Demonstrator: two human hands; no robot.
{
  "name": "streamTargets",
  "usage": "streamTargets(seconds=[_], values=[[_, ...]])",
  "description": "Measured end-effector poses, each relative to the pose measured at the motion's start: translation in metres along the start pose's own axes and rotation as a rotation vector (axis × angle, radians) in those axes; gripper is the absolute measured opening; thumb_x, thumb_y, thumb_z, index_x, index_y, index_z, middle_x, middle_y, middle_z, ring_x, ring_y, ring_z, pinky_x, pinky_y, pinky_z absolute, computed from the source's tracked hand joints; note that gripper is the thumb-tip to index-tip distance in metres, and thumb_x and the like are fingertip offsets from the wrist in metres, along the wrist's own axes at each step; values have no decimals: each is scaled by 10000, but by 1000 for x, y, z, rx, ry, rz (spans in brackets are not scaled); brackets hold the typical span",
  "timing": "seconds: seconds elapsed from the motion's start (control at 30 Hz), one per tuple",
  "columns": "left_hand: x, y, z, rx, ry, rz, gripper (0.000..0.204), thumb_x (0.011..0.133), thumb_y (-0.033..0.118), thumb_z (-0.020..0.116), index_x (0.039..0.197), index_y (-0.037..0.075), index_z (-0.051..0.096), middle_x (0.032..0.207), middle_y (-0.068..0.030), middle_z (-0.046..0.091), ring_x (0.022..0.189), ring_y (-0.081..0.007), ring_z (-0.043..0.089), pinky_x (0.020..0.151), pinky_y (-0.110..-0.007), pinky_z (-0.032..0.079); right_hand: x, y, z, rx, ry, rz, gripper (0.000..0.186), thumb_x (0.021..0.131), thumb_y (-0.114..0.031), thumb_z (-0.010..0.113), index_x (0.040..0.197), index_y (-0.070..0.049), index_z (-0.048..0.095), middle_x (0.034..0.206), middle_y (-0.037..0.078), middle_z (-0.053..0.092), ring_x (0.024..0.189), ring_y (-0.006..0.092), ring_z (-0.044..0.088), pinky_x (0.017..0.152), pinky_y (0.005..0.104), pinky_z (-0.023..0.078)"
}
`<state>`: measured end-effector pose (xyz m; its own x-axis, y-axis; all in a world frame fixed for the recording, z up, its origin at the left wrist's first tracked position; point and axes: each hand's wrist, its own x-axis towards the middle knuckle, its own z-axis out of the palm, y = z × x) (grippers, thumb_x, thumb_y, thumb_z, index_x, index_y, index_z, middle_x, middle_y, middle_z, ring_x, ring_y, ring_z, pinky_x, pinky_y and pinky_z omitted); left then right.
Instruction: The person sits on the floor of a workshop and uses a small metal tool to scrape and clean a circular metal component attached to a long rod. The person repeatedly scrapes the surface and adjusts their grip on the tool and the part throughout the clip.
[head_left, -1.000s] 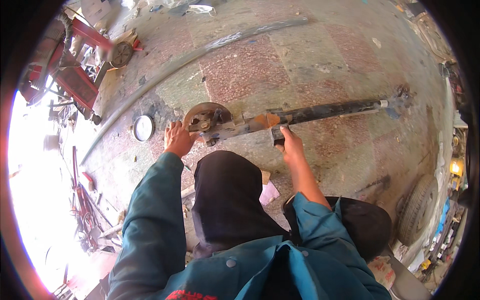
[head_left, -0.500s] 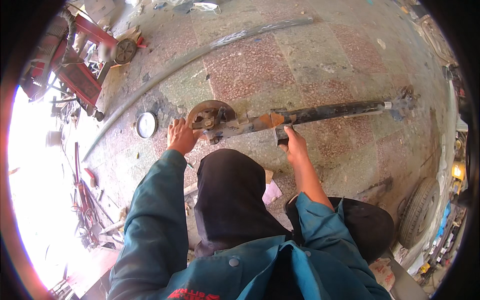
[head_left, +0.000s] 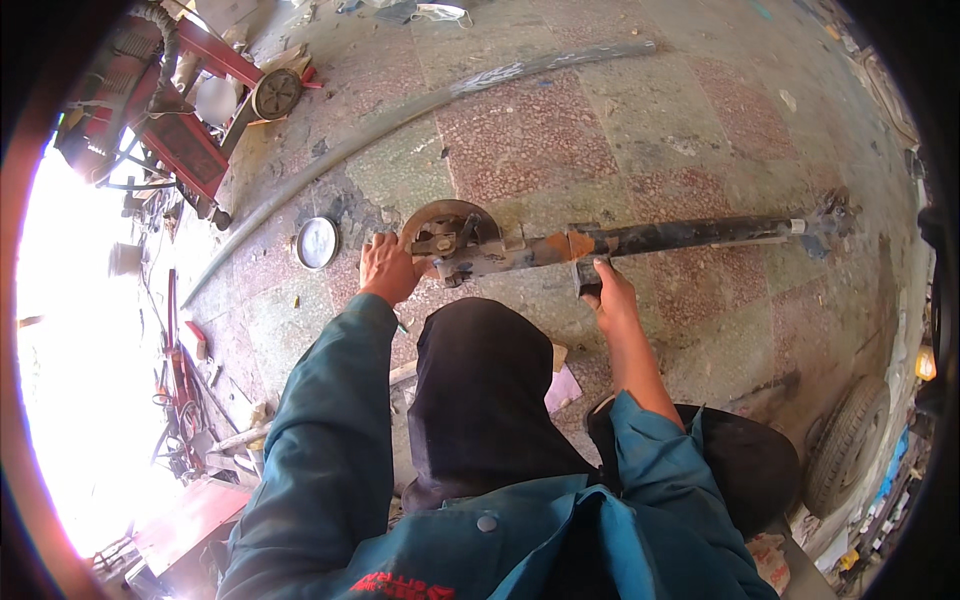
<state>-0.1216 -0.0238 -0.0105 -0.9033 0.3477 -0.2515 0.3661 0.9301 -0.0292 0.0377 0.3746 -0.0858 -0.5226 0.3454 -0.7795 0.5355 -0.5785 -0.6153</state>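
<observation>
A long, worn metal axle [head_left: 690, 236] lies across the floor in front of my knees, black along the right part and rusty near the middle. At its left end is a round brown brake disc or plate [head_left: 455, 212] with a hub bracket. My left hand [head_left: 388, 268] grips that end, thumb towards the bracket and fingers at the plate's left edge; the fingertips are partly hidden. Near the middle, a dark square bracket [head_left: 590, 278] projects towards me from the axle. Around it my right hand [head_left: 614, 293] is closed, its thumb on top and the other fingers mostly hidden beneath.
Beyond the axle a long grey pipe [head_left: 400, 118] curves over the tiled floor. A small round metal dish [head_left: 318, 243] sits left of my left hand. At the far left stands a red wheeled machine [head_left: 185, 150]. A tyre [head_left: 848, 445] rests at the right.
The whole view has shifted slightly, so the floor and axle appear a little further right. Both hands keep the same places on the axle, which shows no clear movement.
</observation>
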Motion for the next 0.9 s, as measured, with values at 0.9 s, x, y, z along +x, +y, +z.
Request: streamTargets(seconds=[0.9], values=[[12, 5, -11, 44, -85, 40, 847, 1026, 614, 757, 1647, 96, 506, 1351, -169, 729, 1330, -397, 609, 1097, -575, 465, 1, -8, -14, -515, 401, -132, 855, 1035, -523, 790, 1649, 32, 579, 1590, 255, 659, 1475, 429, 635, 1075, 534, 567]])
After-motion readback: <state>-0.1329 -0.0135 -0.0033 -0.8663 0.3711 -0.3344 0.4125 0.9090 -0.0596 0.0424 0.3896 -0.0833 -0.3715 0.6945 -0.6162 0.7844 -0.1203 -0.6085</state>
